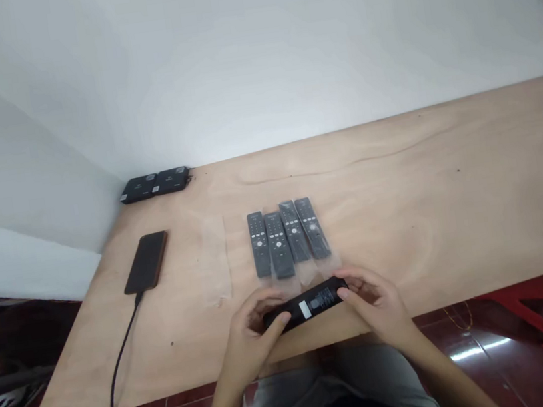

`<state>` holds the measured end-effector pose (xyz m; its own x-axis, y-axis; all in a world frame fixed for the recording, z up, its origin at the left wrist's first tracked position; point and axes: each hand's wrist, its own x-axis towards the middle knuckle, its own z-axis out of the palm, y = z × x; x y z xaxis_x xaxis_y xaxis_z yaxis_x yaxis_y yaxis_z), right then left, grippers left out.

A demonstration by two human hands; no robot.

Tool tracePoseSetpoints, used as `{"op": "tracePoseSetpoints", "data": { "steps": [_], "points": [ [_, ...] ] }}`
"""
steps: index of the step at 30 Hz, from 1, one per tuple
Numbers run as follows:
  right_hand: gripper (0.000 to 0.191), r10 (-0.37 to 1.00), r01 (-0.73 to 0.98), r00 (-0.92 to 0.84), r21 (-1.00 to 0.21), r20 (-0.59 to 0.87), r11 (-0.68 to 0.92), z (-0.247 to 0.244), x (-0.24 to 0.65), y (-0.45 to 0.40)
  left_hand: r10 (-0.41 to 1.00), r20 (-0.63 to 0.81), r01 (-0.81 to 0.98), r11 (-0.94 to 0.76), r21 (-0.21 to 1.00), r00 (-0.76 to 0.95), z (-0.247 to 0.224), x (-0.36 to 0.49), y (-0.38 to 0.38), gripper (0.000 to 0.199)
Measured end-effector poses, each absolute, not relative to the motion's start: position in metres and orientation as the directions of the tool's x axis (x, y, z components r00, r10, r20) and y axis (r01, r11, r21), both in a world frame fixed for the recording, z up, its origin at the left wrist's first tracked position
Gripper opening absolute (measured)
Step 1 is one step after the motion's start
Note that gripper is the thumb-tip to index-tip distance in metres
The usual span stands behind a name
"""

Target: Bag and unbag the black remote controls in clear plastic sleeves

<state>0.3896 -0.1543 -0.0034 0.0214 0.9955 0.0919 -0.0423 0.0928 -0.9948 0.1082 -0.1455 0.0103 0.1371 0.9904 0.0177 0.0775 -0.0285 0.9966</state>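
Both my left hand (250,333) and my right hand (372,302) grip a black remote control (310,303) above the near edge of the plywood table (404,212). Its back faces up, showing a white label and printed markings. My fingers wrap its two ends. Just beyond my hands, several dark grey remote controls (286,238) lie side by side, buttons up, on clear plastic sleeves (325,262).
A clear plastic sleeve (215,260) lies left of the row. Farther left is a black smartphone (147,262) with a black cable (122,362) trailing off the table. Black boxes (155,184) sit in the back corner against a white wall (250,51).
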Motion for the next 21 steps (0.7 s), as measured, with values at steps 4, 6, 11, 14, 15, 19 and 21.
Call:
{"op": "tracePoseSetpoints", "data": {
  "steps": [4, 6, 11, 14, 15, 19, 21],
  "points": [
    [0.024, 0.971, 0.238, -0.117, -0.943, 0.209, 0.231, 0.002, 0.387, -0.156, 0.987, -0.040, 0.142, 0.017, 0.990, 0.156, 0.008, 0.113, -0.147, 0.017],
    [0.035, 0.942, 0.348, -0.259, -0.889, 0.214, 0.298, 0.007, 0.385, -0.156, 0.991, 0.007, 0.182, -0.031, 0.983, 0.132, 0.008, 0.114, -0.147, 0.014],
    [0.060, 0.884, 0.492, -0.431, -0.774, 0.181, 0.399, 0.013, 0.380, -0.155, 0.989, 0.056, 0.242, -0.088, 0.966, 0.138, 0.013, 0.116, -0.148, 0.010],
    [0.055, 0.878, 0.498, -0.431, -0.756, 0.210, 0.425, 0.012, 0.380, -0.155, 0.982, 0.048, 0.312, -0.105, 0.944, 0.185, 0.017, 0.118, -0.149, 0.015],
    [0.054, 0.878, 0.496, -0.428, -0.756, 0.215, 0.428, 0.011, 0.380, -0.156, 0.980, 0.037, 0.329, -0.102, 0.939, 0.197, 0.018, 0.118, -0.149, 0.018],
    [0.051, 0.878, 0.501, -0.420, -0.748, 0.230, 0.436, 0.010, 0.383, -0.156, 0.978, -0.006, 0.327, -0.063, 0.943, 0.208, 0.019, 0.119, -0.146, 0.018],
    [0.049, 0.871, 0.514, -0.432, -0.730, 0.234, 0.451, 0.011, 0.385, -0.156, 0.977, -0.010, 0.319, -0.059, 0.946, 0.212, 0.019, 0.118, -0.144, 0.017]
  ]
}}
